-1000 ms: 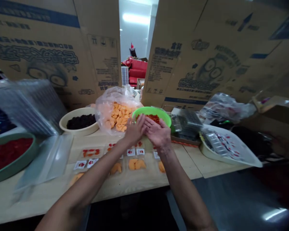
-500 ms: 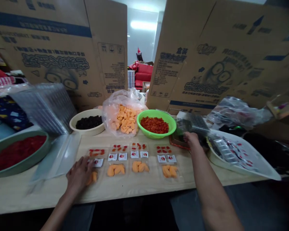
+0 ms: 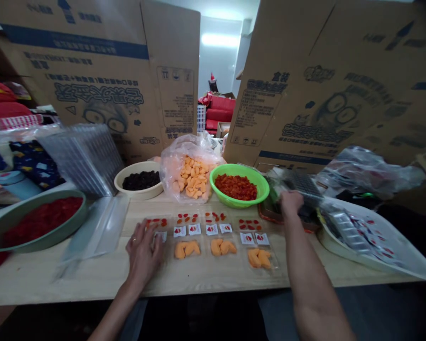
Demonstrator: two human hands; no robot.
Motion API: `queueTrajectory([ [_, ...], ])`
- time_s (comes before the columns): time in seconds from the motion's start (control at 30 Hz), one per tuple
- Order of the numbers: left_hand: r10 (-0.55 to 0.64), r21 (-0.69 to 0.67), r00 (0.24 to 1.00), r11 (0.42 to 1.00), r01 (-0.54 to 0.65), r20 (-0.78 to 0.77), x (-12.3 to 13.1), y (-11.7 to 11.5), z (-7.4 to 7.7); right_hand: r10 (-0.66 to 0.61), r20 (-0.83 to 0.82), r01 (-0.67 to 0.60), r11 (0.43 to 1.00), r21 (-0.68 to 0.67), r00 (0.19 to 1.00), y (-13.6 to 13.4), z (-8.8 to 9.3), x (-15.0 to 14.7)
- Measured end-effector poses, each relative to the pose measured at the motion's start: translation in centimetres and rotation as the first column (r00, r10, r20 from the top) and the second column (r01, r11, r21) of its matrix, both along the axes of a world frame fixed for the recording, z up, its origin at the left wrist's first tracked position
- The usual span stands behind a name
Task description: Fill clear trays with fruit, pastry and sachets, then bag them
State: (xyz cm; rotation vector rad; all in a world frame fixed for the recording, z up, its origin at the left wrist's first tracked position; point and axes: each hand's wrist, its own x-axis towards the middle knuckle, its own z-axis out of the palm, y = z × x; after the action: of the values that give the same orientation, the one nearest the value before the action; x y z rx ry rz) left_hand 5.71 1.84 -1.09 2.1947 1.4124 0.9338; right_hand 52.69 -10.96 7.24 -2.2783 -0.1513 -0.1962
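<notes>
My left hand (image 3: 145,253) lies over the leftmost clear tray, its fingers spread and largely covering it. Red candies (image 3: 156,222) show past the fingertips. To its right, several clear trays hold red candies, small white printed packets (image 3: 194,229) and orange pieces (image 3: 187,249). My right hand (image 3: 291,203) is at a dark, shallow container (image 3: 269,210) right of the green bowl (image 3: 239,187). Its fingers are curled and blurred, close to clear plastic packaging (image 3: 277,175); what they hold is hidden.
A bag of orange pieces (image 3: 193,177) and a cream bowl of dark pieces (image 3: 138,182) stand behind. Left are a grey-green basin (image 3: 39,244) and upright plastic trays (image 3: 81,156). A white basin of packets (image 3: 404,232) is right. Cardboard boxes (image 3: 173,94) wall the back.
The view has turned slightly left. My left hand has moved right over the leftmost tray, covering its orange pieces. My right hand stays by the dark container, its fingers curled.
</notes>
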Motion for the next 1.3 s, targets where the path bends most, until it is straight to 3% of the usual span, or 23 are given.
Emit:
queueTrajectory([
  [0.07, -0.129, -0.153, 0.957, 0.973, 0.172, 0.261, 1.6, -1.4, 2.5, -0.058, 0.071, 0.061, 0.998, -0.033, 0.996, -1.7, 2.4, -0.8],
  [0.1, -0.152, -0.273, 0.909, 0.923, 0.271, 0.389, 2.8, -2.3, 3.7, -0.072, 0.122, 0.078, 0.996, -0.046, 0.990, -2.7, 3.3, -1.8],
  [0.13, -0.155, -0.388, 0.842, 0.834, 0.392, 0.517, 4.2, -3.3, 4.9, -0.084, 0.177, 0.096, 0.994, -0.059, 0.981, -3.6, 4.0, -3.2],
  [0.17, -0.132, -0.486, 0.760, 0.697, 0.528, 0.636, 5.8, -4.2, 5.9, -0.092, 0.263, 0.115, 0.991, -0.072, 0.960, -4.6, 4.3, -5.1],
  [0.2, -0.071, -0.551, 0.672, 0.514, 0.658, 0.737, 7.4, -5.1, 6.8, -0.063, 0.459, 0.119, 0.988, -0.094, 0.886, -5.4, 4.2, -7.5],
  [0.23, 0.024, -0.558, 0.580, 0.308, 0.771, 0.815, 8.9, -5.8, 7.4, 0.066, 0.615, 0.033, 0.988, -0.148, 0.786, -6.1, 3.8, -10.3],
  [0.27, 0.125, -0.512, 0.498, 0.141, 0.847, 0.858, 10.3, -6.3, 7.8, 0.191, 0.724, -0.069, 0.978, -0.195, 0.663, -6.7, 3.0, -13.3],
  [0.3, 0.230, -0.451, 0.429, 0.051, 0.891, 0.874, 11.4, -6.7, 8.0, 0.392, 0.750, -0.249, 0.920, -0.304, 0.533, -7.2, 2.0, -16.4],
  [0.33, 0.326, -0.407, 0.372, 0.044, 0.912, 0.869, 12.2, -6.8, 7.9, 0.515, 0.777, -0.412, 0.836, -0.362, 0.362, -7.5, 1.0, -19.3],
  [0.37, 0.405, -0.403, 0.330, 0.107, 0.909, 0.853, 12.6, -6.9, 7.6, 0.658, 0.710, -0.550, 0.701, -0.454, 0.252, -7.7, -0.1, -21.8],
  [0.43, 0.496, -0.471, 0.281, 0.312, 0.825, 0.821, 12.3, -6.6, 6.4, 0.833, 0.541, -0.705, 0.454, -0.545, 0.118, -7.7, -1.7, -25.5],
  [0.47, 0.506, -0.513, 0.286, 0.393, 0.763, 0.814, 11.7, -6.5, 5.7, 0.885, 0.452, -0.751, 0.374, -0.544, 0.113, -7.4, -2.3, -26.6],
  [0.5, 0.496, -0.548, 0.317, 0.439, 0.712, 0.809, 10.9, -6.4, 5.1, 0.913, 0.384, -0.783, 0.340, -0.521, 0.142, -7.0, -2.6, -27.4],
  [0.57, 0.416, -0.579, 0.415, 0.442, 0.685, 0.809, 9.0, -6.4, 4.1, 0.929, 0.291, -0.824, 0.343, -0.450, 0.228, -5.9, -3.1, -28.2],
  [0.63, 0.332, -0.561, 0.456, 0.410, 0.719, 0.826, 7.1, -6.7, 3.7, 0.935, 0.220, -0.849, 0.347, -0.398, 0.279, -4.3, -3.5, -28.8],
  [0.77, 0.288, -0.411, 0.317, 0.374, 0.832, 0.904, 4.5, -7.3, 4.4, 0.968, 0.103, -0.910, 0.251, -0.329, 0.230, -1.1, -4.9, -30.8],
  [0.87, 0.301, -0.403, 0.302, 0.373, 0.836, 0.904, 3.1, -7.0, 4.8, 0.966, 0.119, -0.928, 0.255, -0.271, 0.231, 0.2, -5.4, -32.2],
  [0.97, 0.341, -0.440, 0.304, 0.463, 0.769, 0.889, 1.3, -5.8, 5.2, 0.964, 0.149, -0.923, 0.256, -0.286, 0.222, 0.5, -5.1, -32.4],
  [1.13, 0.317, -0.531, 0.426, 0.506, 0.680, 0.848, -1.2, -3.2, 6.9, 0.981, 0.185, -0.863, 0.040, -0.504, -0.063, 0.5, -3.3, -30.8],
  [1.2, 0.296, -0.507, 0.416, 0.591, 0.627, 0.860, -1.2, -2.8, 7.7, 0.970, 0.235, -0.859, 0.066, -0.507, -0.065, 0.8, -2.8, -30.2],
  [1.3, 0.259, -0.417, 0.356, 0.761, 0.497, 0.898, -0.2, -3.1, 8.1, 0.947, 0.303, -0.895, 0.224, -0.386, 0.106, 1.0, -2.8, -29.8],
])
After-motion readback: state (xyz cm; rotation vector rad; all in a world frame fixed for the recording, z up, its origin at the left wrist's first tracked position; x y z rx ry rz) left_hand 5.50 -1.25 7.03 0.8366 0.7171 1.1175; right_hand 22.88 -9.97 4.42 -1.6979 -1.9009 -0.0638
